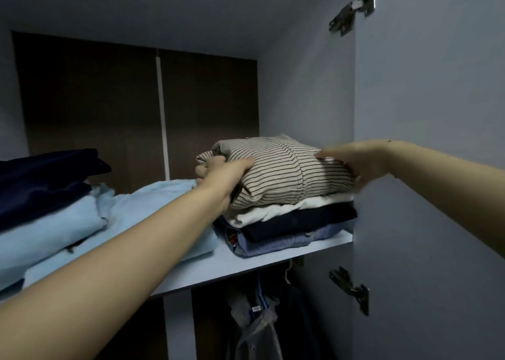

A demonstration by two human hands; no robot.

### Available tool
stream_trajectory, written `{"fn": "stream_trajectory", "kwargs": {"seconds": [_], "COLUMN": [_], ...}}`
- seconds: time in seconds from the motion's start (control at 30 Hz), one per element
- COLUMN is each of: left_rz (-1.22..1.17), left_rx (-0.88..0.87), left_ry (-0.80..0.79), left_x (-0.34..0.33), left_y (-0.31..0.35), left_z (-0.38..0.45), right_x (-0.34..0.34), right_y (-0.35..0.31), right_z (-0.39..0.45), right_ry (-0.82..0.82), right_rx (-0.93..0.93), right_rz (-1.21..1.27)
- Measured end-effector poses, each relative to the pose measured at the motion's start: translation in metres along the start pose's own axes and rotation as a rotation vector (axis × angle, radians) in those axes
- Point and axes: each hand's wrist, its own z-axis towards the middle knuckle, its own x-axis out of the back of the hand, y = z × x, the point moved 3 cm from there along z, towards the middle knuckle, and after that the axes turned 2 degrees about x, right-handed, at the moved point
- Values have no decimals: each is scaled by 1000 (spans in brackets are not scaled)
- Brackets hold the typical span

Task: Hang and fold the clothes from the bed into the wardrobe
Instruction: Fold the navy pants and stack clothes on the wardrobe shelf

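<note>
Both hands grasp the folded striped top (284, 168): the left hand (221, 172) is curled round its left end, the right hand (355, 161) round its right. It is held on a stack of folded clothes (295, 223) on the wardrobe shelf (246, 264). Light blue fabric (82, 223) lies beside; no writing is legible.

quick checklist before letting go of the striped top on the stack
1. Striped top sits on the stack: ok, it rests on the white garment.
2. Left hand grips its left end: ok.
3. Right hand holds its right end: ok.
4. Stack sits fully on the shelf: ok, though the blue denim garment at the bottom lies close to the front edge.
5. Stack is level: cannot tell, the top bulges.
6. Room behind the stack: cannot tell.
</note>
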Motion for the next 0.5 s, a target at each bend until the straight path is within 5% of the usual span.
{"fn": "stream_trajectory", "kwargs": {"seconds": [0.07,0.17,0.3,0.43,0.5], "left_rz": [-108,-176,-249,101,36], "left_rx": [13,256,401,424,419], "left_ry": [-40,-370,-429,-509,-555], "left_x": [-1,1,22,22,18], "left_y": [-5,-19,-27,-44,-41], "left_z": [-5,-17,-17,-26,-31], "right_x": [2,10,5,5,6], "right_y": [-4,-10,-10,-8,-12], "right_z": [-1,2,6,22,26], "right_ry": [-32,-16,-165,-76,-88], "right_rx": [-36,-7,-37,9,37], "right_rz": [-65,34,123,20,46]}}
